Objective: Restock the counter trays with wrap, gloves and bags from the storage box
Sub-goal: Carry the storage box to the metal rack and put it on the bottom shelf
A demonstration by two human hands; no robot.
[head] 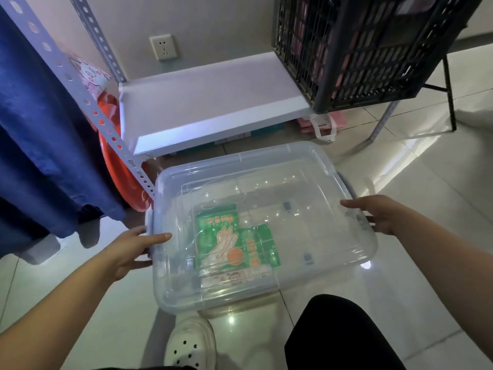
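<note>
**Two hands on the sides of a lidded clear storage box on the floor**

Nearest the camera, at the bottom edge, a white perforated clog [190, 343] stands on pale glossy floor tiles [426, 182], with a black-clad knee [344, 335] just right of it. On the far left hangs a dark blue cloth [40, 134] beside a perforated metal shelf upright [88, 84], with an orange basin [117, 158] behind it. The left hand [133, 252] rests on the left side of the clear storage box [266, 284], fingers loosely curled, index finger lying along the lid's edge, thumb under the rim. Through the closed lid shows a green packet of disposable gloves [234, 241], lying flat on the box bottom towards its near left. Behind the box sits a low white shelf [213, 102]. The right hand [373, 213] lies on the box's right edge, fingers extended over the lid; whether it grips the rim cannot be told. A black slatted crate [373, 49] stands upper right.
</note>
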